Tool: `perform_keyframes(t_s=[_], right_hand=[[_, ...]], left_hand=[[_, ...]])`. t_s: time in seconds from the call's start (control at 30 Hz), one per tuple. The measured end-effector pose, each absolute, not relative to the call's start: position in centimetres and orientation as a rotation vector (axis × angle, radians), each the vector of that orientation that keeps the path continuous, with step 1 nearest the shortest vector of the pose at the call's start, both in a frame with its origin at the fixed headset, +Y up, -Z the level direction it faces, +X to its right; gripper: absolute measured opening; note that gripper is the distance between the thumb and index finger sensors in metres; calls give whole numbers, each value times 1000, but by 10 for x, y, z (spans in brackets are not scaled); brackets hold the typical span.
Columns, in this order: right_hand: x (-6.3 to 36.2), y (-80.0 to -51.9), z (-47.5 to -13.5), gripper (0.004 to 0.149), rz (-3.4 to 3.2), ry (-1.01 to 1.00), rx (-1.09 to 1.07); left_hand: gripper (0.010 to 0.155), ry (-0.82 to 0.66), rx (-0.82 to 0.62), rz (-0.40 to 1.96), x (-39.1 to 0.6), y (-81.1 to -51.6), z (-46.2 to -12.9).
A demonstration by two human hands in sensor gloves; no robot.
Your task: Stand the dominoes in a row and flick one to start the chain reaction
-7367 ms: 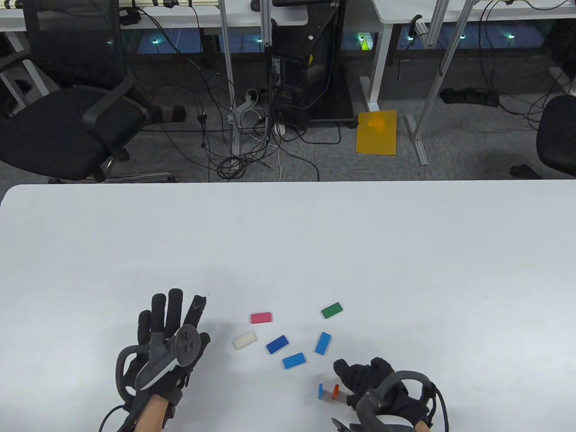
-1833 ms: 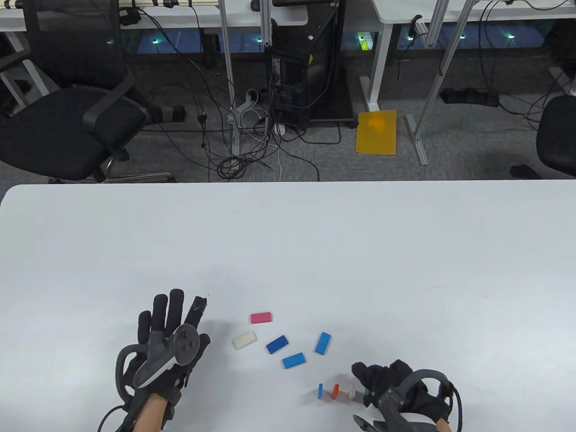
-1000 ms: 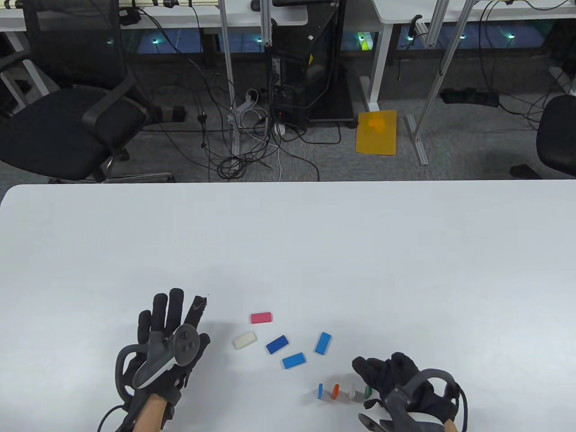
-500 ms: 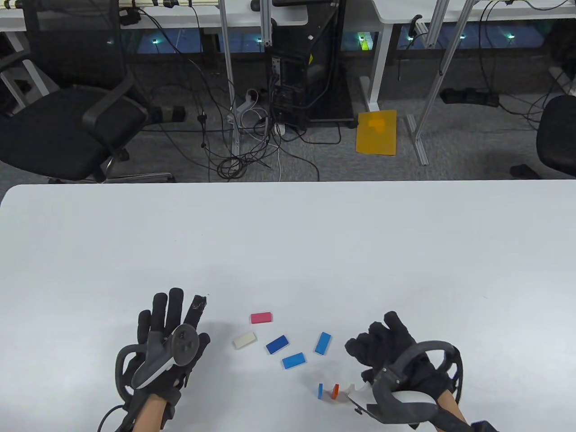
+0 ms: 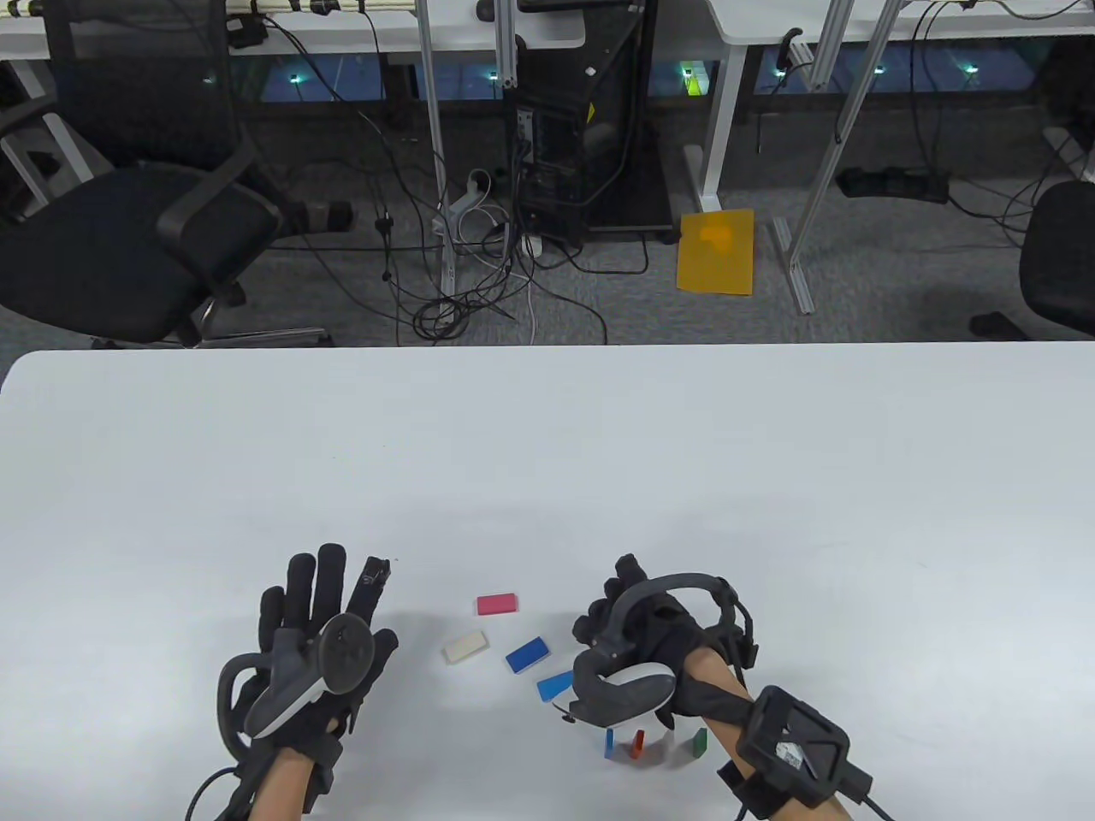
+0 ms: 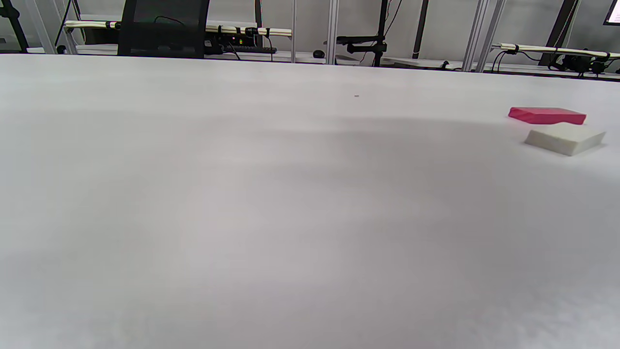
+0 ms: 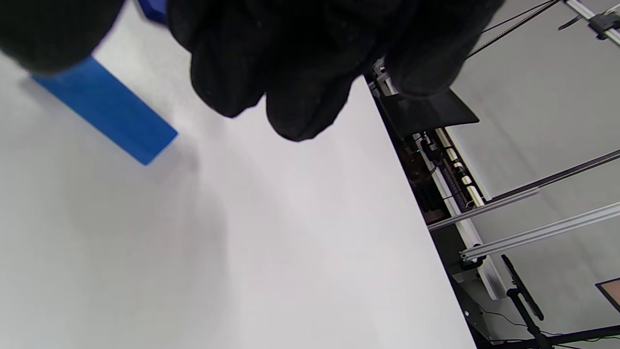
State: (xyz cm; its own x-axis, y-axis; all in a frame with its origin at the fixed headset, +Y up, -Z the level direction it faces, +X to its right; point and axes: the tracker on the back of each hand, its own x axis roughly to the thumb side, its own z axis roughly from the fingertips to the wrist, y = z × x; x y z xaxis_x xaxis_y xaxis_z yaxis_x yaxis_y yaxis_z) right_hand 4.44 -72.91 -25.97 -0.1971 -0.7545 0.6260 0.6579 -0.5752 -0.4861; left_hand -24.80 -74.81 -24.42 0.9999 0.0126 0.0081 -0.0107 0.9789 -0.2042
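Observation:
My left hand (image 5: pixel 329 599) lies flat and open on the white table (image 5: pixel 547 445), holding nothing. My right hand (image 5: pixel 603 616) hovers with curled fingers (image 7: pixel 290 72) over the spot of a light blue domino, which it hides. The right wrist view shows a blue domino (image 7: pixel 106 111) lying flat under the thumb; whether the hand grips anything is unclear. Near the front edge stands a short row: blue (image 5: pixel 609 742), orange (image 5: pixel 637 744), white (image 5: pixel 667 748) and green (image 5: pixel 700 742) dominoes. Lying flat are pink (image 5: pixel 497 605), cream (image 5: pixel 464 647), dark blue (image 5: pixel 526 654) and light blue (image 5: pixel 554 684) dominoes.
The left wrist view shows only the table with the pink domino (image 6: pixel 547 115) and the cream domino (image 6: pixel 564 138) at its right. Beyond the table's far edge are office chairs (image 5: pixel 128 248), cables and desk legs.
A green domino now stands as the fourth in the row. My right hand has left the row and moved up and left over the flat light blue domino. The left hand stayed put.

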Motion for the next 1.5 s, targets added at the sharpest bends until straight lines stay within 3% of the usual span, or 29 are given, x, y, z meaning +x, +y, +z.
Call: perform_keyframes(t_s=[0.27, 0.53, 0.9, 1.2, 1.3, 1.5], right_hand=[[44, -744, -262, 74, -1853, 67, -1122], [41, -739, -259, 67, -1852, 108, -1143], [49, -710, -261, 68, -1956, 129, -1055], [102, -646, -231, 72, -2236, 297, -866], [125, -639, -217, 73, -2373, 352, -814], [169, -642, -190, 58, -2583, 424, -731]], left_hand=[[72, -13, -198, 25, -248, -747, -244], [72, -3, -195, 3, -249, -747, -245], [72, -9, -194, 10, -248, -747, -245], [72, -12, -187, 13, -248, -747, -244], [72, -16, -188, 9, -248, -747, -244], [72, -21, -197, -7, -245, -750, -244]])
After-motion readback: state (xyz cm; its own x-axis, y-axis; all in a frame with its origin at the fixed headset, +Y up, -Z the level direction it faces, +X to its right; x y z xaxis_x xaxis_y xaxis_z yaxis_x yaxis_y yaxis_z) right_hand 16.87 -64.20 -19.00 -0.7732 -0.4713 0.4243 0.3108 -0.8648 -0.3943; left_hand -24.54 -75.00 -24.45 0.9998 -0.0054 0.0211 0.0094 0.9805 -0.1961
